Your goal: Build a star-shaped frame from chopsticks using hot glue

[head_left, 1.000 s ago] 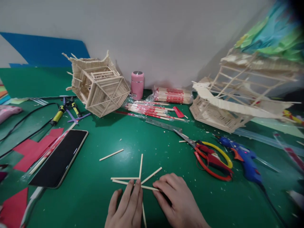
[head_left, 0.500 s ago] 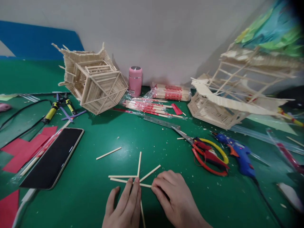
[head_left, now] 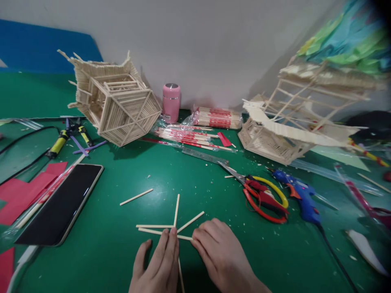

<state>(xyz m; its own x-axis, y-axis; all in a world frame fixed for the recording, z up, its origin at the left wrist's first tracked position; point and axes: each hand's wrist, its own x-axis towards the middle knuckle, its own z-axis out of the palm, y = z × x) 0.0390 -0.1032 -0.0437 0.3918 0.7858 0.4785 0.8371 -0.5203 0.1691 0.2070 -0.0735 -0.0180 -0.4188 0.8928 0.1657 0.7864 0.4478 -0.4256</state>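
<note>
Several short wooden sticks (head_left: pixel 155 226) lie fanned out on the green table, meeting near one point. My left hand (head_left: pixel 159 260) rests over that point, its fingers stretched out and the tips pressing on the stick ends. One stick (head_left: pixel 181 272) runs toward me beside this hand, partly covered. To the right, my right hand (head_left: pixel 220 252) has its thumb and forefinger closed on the outer end of a wooden stick (head_left: pixel 185 237). The sticks' meeting ends are hidden under my left fingertips. A separate loose stick (head_left: pixel 136 197) lies farther away on the left.
Scissors (head_left: pixel 262 195) and a blue glue gun (head_left: pixel 301 193) lie at right. A phone (head_left: pixel 61 205), red paper (head_left: pixel 30 191) and pliers (head_left: pixel 59 142) are at left. Behind stand stick-built models (head_left: pixel 122 106) (head_left: pixel 275 142), a pink flask (head_left: pixel 171 103) and bundled sticks (head_left: pixel 218 118).
The whole view has shifted slightly, so the table items appear a little farther left. Both hands keep nearly the same pose on the sticks.
</note>
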